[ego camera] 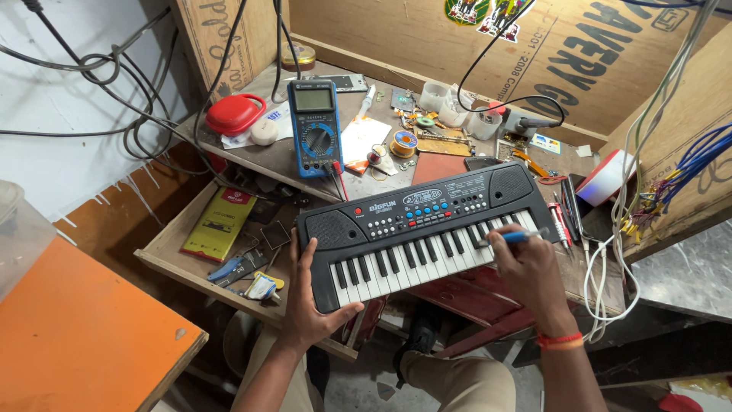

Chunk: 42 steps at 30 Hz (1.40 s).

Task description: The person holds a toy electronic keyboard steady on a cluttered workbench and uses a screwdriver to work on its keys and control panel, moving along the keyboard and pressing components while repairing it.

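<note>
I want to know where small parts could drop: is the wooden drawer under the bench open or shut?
Open. The drawer is pulled out beside the left hand, showing a yellow packet and blue pliers inside.

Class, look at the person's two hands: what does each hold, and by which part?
The left hand grips the toy keyboard by its left end. The right hand holds a blue-handled tool by its handle.

Electronics repair workshop. Cluttered wooden desk (282,156); blue digital multimeter (315,127) with leads; solder spool (404,143); loose circuit board (441,143); open drawer (194,263) of small tools, near left; bundled coloured wires (686,172), right; plywood walls (610,69) hung with cables.
</note>
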{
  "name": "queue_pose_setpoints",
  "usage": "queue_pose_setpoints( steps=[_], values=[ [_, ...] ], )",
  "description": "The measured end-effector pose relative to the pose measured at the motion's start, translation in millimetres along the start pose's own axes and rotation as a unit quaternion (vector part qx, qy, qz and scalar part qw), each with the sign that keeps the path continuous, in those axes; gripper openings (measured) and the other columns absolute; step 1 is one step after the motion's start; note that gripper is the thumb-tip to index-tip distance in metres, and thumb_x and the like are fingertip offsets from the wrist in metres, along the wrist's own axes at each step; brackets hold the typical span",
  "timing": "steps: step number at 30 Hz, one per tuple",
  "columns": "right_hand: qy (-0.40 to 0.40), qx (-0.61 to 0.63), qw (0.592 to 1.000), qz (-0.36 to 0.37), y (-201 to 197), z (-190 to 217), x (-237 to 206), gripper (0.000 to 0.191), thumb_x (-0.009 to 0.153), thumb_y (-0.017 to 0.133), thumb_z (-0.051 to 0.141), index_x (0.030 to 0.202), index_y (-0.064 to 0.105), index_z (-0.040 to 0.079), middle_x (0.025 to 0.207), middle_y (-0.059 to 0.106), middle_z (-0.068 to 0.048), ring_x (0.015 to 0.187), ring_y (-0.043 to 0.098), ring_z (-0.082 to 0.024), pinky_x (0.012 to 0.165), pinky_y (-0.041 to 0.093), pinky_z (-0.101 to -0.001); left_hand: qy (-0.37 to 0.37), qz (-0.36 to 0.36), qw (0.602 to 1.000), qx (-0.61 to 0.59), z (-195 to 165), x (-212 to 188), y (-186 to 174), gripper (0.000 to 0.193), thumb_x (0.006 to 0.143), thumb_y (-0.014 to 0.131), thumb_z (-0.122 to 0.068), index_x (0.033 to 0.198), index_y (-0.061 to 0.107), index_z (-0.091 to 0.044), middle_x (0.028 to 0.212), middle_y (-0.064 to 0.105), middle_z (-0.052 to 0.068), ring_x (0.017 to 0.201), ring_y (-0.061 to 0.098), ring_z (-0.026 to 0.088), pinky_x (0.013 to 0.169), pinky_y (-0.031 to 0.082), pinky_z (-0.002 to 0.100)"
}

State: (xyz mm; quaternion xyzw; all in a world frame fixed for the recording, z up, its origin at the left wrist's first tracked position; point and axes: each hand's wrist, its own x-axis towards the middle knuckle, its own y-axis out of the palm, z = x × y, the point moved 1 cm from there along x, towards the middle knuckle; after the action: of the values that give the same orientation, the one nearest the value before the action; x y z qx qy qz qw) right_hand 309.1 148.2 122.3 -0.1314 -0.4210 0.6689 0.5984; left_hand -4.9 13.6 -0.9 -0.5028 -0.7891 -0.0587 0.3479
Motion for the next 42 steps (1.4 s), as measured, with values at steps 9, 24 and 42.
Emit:
queue_pose_setpoints(
  steps=[9,24,42],
  values=[
    [0.033,0.04,0.999,0.004,-11,0,-17,0.021,0.097,0.065,0.017,0.095,0.074,-0.001,0.056,0.064,-0.012,0.047,0.06,-0.012,0.045,0.043,-0.0312,-0.013,0.003,1.0,0.006,2,0,0,0.128,0.067,0.088,-0.058,0.163,0.017,-0.012,0.169,0.004,0.033,0.158,0.015,0.047,0.122,0.033,0.055],
    [0.011,0.086,0.996,-0.019,1,-18,-16,0.027,0.099,0.061,0.023,0.091,0.074,0.0,0.051,0.061,-0.006,0.044,0.058,-0.01,0.041,0.041,-0.0291,0.002,-0.007,1.0,0.0,-3,0,-2,0.125,0.068,0.089,-0.055,0.163,0.02,-0.011,0.171,0.006,0.031,0.159,0.018,0.047,0.123,0.032,0.055],
    [0.051,0.01,0.995,0.083,5,-9,-9,0.024,0.094,0.066,0.018,0.085,0.075,-0.002,0.051,0.062,-0.007,0.045,0.059,-0.008,0.045,0.044,-0.0278,0.002,-0.002,1.0,0.005,-2,0,-3,0.125,0.069,0.087,-0.059,0.163,0.019,-0.012,0.171,0.005,0.032,0.159,0.016,0.047,0.123,0.032,0.055]
  ],
)
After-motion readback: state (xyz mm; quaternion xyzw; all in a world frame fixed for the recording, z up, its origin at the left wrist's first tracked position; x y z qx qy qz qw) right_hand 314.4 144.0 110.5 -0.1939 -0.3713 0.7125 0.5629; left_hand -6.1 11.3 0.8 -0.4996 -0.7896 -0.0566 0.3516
